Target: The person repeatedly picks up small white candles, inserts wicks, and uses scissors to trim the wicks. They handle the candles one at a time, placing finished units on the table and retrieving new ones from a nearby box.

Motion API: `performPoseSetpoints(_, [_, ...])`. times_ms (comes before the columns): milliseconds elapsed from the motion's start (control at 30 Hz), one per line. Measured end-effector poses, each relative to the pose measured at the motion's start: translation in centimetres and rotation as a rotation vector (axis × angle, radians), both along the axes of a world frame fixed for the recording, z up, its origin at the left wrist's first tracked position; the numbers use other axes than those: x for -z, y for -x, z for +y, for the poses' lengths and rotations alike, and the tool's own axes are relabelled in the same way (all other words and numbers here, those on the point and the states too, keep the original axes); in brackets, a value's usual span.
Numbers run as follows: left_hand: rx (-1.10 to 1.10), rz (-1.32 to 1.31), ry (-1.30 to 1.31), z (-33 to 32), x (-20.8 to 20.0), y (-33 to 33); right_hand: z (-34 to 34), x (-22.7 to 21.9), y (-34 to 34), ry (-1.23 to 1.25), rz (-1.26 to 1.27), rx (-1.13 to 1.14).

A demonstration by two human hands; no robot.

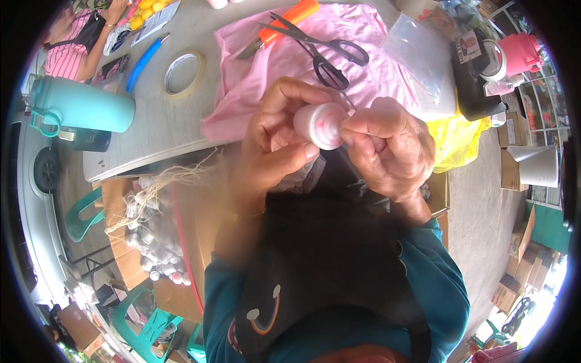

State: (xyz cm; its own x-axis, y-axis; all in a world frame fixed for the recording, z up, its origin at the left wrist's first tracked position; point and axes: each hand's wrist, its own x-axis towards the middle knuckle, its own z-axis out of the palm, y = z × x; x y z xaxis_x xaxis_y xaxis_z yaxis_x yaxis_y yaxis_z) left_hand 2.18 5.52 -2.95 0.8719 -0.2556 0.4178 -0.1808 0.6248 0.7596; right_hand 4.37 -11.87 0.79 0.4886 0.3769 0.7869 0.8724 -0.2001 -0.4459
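work on the white spool-like piece (308,124) looks to be partway, judging by both hands being on it. it is held up by the near edge of the bench (136,145), at the pink cloth (236,103). the left hand (275,133) has its fingers curled around it; the right hand (393,145) has its fingers pinched together at its end, and what they grip there cannot be told. white pieces (160,242) fill a cardboard box (115,227) below the bench's near left corner; whether those are finished or left to do is unclear. the scissors (311,41) lie untouched on the cloth.
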Motion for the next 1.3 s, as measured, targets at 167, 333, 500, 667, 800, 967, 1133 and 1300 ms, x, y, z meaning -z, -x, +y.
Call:
performPoseSetpoints(167, [-0.084,-0.031,-0.140,0.9,0.1,0.1,0.4,-0.2,0.2,0.038,-0.081,0.057])
performPoseSetpoints(333, [-0.171,-0.040,-0.233,1.7,0.0,0.2,0.2,-0.4,0.7,0.066,0.107,0.046])
performPoseSetpoints(500, [-0.142,-0.122,-0.354,2.2,-0.2,-0.2,-0.6,0.5,0.1,0.043,0.305,-0.080])
performPoseSetpoints(667, [-0.126,-0.003,-0.282,1.9,0.1,-0.2,-0.9,2.1,-0.5,-0.100,0.731,-0.182])
performPoseSetpoints(800, [-0.146,0.066,-0.226,1.9,0.3,-0.2,-1.5,2.6,-0.9,-0.179,0.842,-0.179])
performPoseSetpoints(967, [-0.139,0.025,-0.300,1.4,0.6,-0.6,-1.8,2.8,-0.7,-0.111,0.727,-0.132])
performPoseSetpoints(1133, [-0.158,0.099,-0.259,1.7,0.4,-0.3,-1.5,2.7,-1.3,-0.067,0.649,-0.232])
performPoseSetpoints(1300, [-0.141,0.059,-0.274,1.7,0.7,-0.4,-1.4,2.8,-1.0,-0.139,0.782,-0.205])
